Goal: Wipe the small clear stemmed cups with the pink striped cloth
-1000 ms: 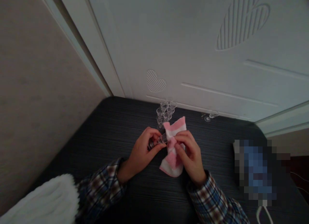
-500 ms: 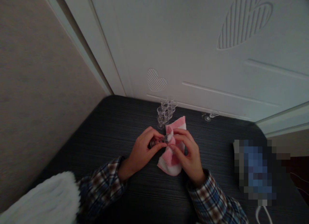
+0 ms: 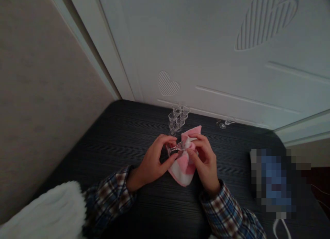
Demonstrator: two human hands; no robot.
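Observation:
A small clear stemmed glass (image 3: 173,149) lies sideways between my two hands, its foot toward the left and its bowl in the cloth. My right hand (image 3: 202,153) pinches a pink and white cloth (image 3: 186,168) around the bowl end. My left hand (image 3: 157,156) curves about the foot and stem, thumb and fingertips apart; whether a finger touches the foot is hard to see. The cloth's lower part hangs down over the dark table. Just beyond it stands a cluster of several similar small glasses (image 3: 177,118).
The dark wood-grain table (image 3: 110,136) meets a white panel (image 3: 144,53) with carved hearts at the back. Another small glass (image 3: 225,123) stands near that panel, with something clear beside it. A blurred-out bluish object (image 3: 273,180) lies at the right. White fluffy fabric (image 3: 48,211) fills the lower left.
My left thumb and fingers have spread from their pinch on the glass, showing more of its stem and foot. The cloth has shifted and bunched more in my right hand.

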